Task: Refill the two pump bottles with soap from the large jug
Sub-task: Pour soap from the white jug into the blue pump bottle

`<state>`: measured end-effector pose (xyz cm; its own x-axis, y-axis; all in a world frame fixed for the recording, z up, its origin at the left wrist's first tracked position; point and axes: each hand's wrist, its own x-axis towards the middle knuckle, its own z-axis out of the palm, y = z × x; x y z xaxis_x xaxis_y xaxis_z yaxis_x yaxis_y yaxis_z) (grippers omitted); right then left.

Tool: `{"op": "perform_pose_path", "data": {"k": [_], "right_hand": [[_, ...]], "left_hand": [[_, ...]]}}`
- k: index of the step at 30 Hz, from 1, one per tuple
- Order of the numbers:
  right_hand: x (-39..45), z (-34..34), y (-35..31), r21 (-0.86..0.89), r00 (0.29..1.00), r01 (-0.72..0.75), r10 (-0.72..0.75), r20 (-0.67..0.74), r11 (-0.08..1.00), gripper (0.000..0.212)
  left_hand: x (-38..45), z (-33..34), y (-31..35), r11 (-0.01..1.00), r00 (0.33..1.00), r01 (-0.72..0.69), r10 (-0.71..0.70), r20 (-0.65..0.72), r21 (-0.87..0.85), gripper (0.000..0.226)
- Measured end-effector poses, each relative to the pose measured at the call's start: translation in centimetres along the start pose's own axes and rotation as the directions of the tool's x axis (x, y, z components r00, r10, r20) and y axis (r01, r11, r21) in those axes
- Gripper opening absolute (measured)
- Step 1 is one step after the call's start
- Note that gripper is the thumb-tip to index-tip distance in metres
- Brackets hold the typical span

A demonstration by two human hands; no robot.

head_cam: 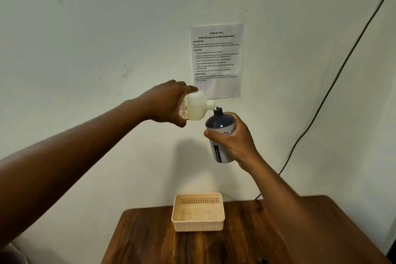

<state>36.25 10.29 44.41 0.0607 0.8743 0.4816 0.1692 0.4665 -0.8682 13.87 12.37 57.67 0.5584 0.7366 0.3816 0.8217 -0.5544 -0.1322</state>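
Note:
My left hand grips a white soap jug with a red-lettered label, tipped on its side with its spout pointing right. The spout sits right at the open mouth of a dark blue and grey pump bottle, which my right hand holds nearly upright, high above the table. The bottle has no pump head on it. No soap stream can be made out between the two. A second pump bottle is not in view.
A beige plastic basket with nothing in it stands on the wooden table below my hands. A printed task sheet hangs on the white wall. A black cable runs down the wall at right.

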Motion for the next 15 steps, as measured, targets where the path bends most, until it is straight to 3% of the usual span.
{"op": "perform_pose_path", "data": {"k": [15], "right_hand": [[-0.1, 0.13, 0.31, -0.004, 1.0, -0.004, 0.004, 0.005, 1.0, 0.062]], "left_hand": [[0.18, 0.07, -0.09, 1.0, 1.0, -0.01, 0.01, 0.011, 0.016, 0.084]]}}
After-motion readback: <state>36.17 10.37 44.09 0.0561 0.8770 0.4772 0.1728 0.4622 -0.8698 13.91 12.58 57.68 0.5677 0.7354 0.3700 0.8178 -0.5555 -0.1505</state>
